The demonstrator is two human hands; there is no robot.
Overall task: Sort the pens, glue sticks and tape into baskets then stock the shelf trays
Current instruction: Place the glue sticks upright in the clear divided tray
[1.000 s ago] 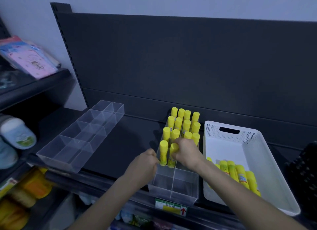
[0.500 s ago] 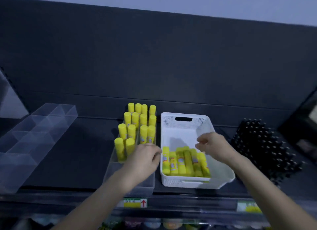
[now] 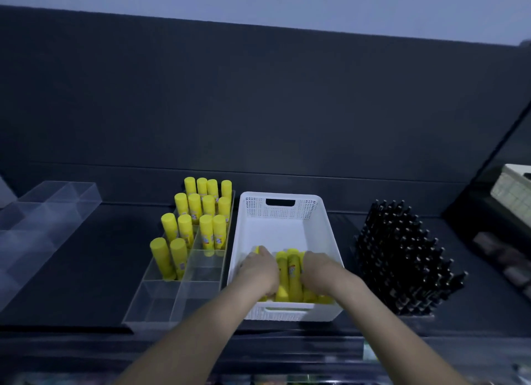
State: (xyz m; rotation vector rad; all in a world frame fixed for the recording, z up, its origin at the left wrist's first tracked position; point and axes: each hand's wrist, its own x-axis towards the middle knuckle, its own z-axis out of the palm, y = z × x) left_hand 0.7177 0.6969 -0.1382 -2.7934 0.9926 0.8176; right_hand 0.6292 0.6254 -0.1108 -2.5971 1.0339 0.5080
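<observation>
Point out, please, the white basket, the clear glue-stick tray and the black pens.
white basket [image 3: 280, 213]: head view, perforated far wall under the handle slot.
clear glue-stick tray [image 3: 156, 301]: head view, empty near-left compartment.
black pens [image 3: 402, 258]: head view, middle of the upright cluster.

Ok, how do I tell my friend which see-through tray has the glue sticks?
Look along the dark shelf to the white basket in the middle. The tray sits just left of it. Unlike the other clear tray further left, it holds upright yellow glue sticks.
</observation>
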